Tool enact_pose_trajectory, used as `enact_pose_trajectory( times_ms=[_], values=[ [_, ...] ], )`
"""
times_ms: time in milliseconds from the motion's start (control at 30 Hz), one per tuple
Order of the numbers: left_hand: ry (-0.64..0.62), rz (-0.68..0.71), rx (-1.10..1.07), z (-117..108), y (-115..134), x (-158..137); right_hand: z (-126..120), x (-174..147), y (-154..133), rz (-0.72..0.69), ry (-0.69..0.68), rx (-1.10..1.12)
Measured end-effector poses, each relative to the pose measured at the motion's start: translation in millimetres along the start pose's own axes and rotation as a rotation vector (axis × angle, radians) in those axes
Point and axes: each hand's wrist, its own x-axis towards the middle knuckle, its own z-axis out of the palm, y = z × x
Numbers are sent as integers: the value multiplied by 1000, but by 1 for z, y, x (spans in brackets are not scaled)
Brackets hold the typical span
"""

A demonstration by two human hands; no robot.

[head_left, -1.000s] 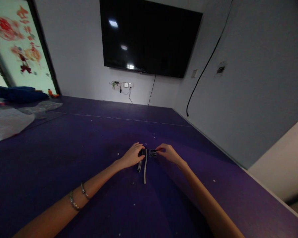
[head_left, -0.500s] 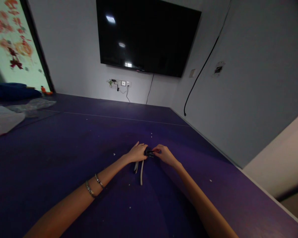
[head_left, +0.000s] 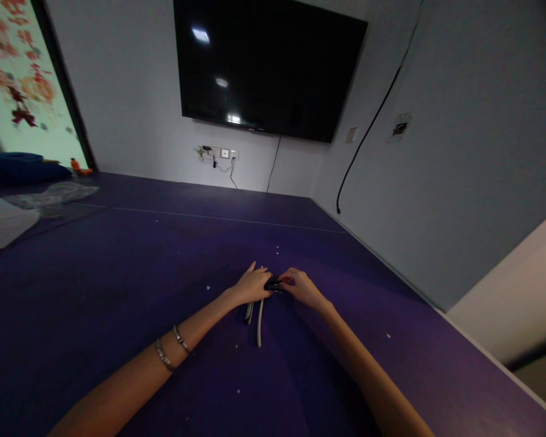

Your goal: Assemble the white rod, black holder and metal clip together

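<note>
A small black object (head_left: 273,284), its kind too small to make out, lies low over the purple surface between my hands. My left hand (head_left: 252,285) is closed on its left side, the thumb sticking out and some fingertips hidden. From the right, my right hand (head_left: 302,286) pinches at the object's right end with thumb and forefinger. A pale, cord-like strip (head_left: 259,325) extends from under my left hand towards me. Beside it lies a shorter grey and black piece (head_left: 249,312), partly covered by that hand.
The purple surface (head_left: 164,291) carries scattered white scraps. A clear plastic bag (head_left: 57,195) and a dark blue cloth bundle (head_left: 20,167) are at the far left. A black cable (head_left: 368,129) hangs on the right wall. A television (head_left: 273,67) hangs on the back wall.
Both hands stay almost in place around the black object. The right fingers have shifted slightly against its end, and the view has moved a little.
</note>
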Motion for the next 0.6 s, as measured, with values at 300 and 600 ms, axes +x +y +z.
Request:
enact_pose_trajectory(
  times_ms=[300, 600],
  values=[
    [9, 4, -5, 1, 0, 0, -1, -2, -4, -2, -28, -54],
    [20, 21, 6, 0, 0, 0, 1, -1, -1, -18, -28, -52]
  ],
)
